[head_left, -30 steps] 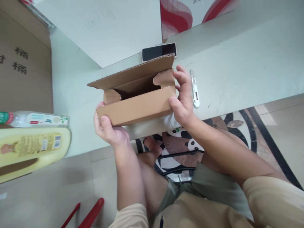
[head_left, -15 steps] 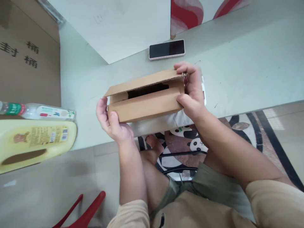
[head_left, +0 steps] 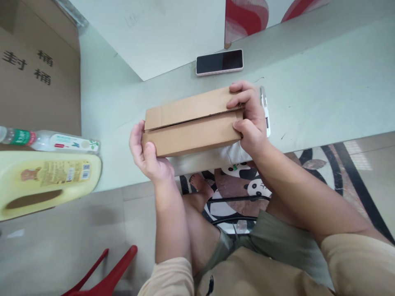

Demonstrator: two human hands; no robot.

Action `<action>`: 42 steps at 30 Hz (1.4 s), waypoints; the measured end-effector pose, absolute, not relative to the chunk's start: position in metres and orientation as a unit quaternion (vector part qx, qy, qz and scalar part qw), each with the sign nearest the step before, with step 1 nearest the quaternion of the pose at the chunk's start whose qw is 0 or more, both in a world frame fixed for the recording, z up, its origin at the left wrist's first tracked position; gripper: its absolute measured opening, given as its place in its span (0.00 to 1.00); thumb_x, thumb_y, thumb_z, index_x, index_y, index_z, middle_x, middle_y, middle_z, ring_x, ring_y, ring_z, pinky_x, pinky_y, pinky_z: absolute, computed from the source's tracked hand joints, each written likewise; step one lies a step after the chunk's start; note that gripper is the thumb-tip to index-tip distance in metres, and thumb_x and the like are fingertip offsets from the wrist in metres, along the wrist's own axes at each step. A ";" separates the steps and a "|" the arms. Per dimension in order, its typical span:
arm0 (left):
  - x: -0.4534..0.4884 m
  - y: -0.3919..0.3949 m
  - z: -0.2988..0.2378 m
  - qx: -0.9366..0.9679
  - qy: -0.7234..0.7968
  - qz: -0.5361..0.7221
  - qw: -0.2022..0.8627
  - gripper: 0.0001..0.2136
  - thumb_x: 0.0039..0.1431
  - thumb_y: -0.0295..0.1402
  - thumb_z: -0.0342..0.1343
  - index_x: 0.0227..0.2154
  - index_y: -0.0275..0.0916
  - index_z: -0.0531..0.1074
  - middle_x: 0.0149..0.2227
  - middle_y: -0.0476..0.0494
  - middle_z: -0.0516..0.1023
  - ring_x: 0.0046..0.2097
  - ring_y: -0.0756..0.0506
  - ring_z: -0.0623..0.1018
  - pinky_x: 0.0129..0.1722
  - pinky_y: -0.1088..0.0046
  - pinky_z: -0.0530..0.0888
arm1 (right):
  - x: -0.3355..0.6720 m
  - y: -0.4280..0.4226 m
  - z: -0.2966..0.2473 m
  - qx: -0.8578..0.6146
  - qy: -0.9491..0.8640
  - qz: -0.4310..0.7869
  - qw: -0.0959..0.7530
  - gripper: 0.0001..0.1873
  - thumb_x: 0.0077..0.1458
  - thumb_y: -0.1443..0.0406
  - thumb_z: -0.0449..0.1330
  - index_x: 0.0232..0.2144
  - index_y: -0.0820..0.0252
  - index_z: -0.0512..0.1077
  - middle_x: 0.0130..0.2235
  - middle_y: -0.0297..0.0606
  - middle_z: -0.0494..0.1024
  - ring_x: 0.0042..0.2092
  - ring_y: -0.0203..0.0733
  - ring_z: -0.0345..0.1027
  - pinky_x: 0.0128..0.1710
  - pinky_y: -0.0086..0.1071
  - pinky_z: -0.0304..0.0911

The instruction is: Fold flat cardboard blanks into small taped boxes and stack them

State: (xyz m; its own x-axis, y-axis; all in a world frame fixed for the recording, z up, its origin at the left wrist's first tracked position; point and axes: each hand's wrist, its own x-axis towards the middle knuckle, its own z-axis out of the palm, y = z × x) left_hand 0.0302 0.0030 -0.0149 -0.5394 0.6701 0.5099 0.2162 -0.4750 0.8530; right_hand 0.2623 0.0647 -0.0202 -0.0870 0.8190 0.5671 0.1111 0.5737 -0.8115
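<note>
A small brown cardboard box (head_left: 191,123) sits at the near edge of the pale green table (head_left: 308,94), its lid folded down flat. My left hand (head_left: 146,154) grips the box's left end, thumb on the front face. My right hand (head_left: 249,117) holds the right end, fingers pressing the lid down and thumb on the front. A white utility knife (head_left: 266,111) lies just right of my right hand, partly hidden by it.
A phone (head_left: 219,62) lies screen up behind the box. At the left lie a clear plastic bottle (head_left: 49,142) and a yellow jug (head_left: 46,179). A large brown carton (head_left: 33,74) stands at far left. A red chair (head_left: 105,279) is below.
The box's lid went from standing open to folded flat on the box. My right hand moved onto the lid and pressed it down. The knife became partly covered by my hand.
</note>
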 end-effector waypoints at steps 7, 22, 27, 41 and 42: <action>0.033 0.006 -0.012 0.457 0.545 0.695 0.104 0.16 0.56 0.38 0.49 0.42 0.38 0.76 0.54 0.39 0.78 0.65 0.39 0.72 0.66 0.55 0.67 | 0.264 0.067 -0.030 -0.378 -0.681 0.288 0.557 0.19 0.58 0.48 0.53 0.44 0.49 0.70 0.57 0.39 0.67 0.65 0.59 0.57 0.68 0.62 0.52; 0.031 0.006 -0.014 0.458 0.551 0.689 0.107 0.20 0.55 0.39 0.46 0.46 0.39 0.76 0.55 0.41 0.77 0.62 0.39 0.74 0.64 0.56 0.69 | 0.266 0.069 -0.034 -0.386 -0.680 0.291 0.552 0.21 0.58 0.46 0.55 0.47 0.46 0.68 0.60 0.39 0.67 0.66 0.60 0.57 0.69 0.62 0.53; 0.030 0.005 -0.015 0.459 0.565 0.679 0.096 0.22 0.55 0.42 0.47 0.48 0.39 0.75 0.56 0.41 0.76 0.62 0.39 0.73 0.64 0.57 0.68 | 0.264 0.069 -0.035 -0.361 -0.681 0.281 0.572 0.25 0.57 0.42 0.52 0.52 0.44 0.67 0.61 0.39 0.66 0.66 0.59 0.58 0.68 0.60 0.55; 0.033 0.003 -0.015 0.470 0.554 0.681 0.092 0.26 0.60 0.49 0.43 0.53 0.41 0.71 0.57 0.40 0.73 0.63 0.38 0.72 0.63 0.57 0.69 | 0.270 0.060 -0.024 -0.359 -0.699 0.286 0.548 0.30 0.57 0.37 0.51 0.48 0.47 0.73 0.62 0.40 0.65 0.66 0.62 0.57 0.70 0.62 0.51; 0.034 0.003 -0.014 0.470 0.565 0.673 0.088 0.26 0.60 0.50 0.43 0.53 0.42 0.71 0.57 0.40 0.73 0.63 0.37 0.72 0.63 0.57 0.69 | 0.271 0.060 -0.023 -0.363 -0.698 0.290 0.545 0.30 0.56 0.37 0.52 0.48 0.47 0.73 0.62 0.40 0.65 0.67 0.62 0.57 0.69 0.62 0.52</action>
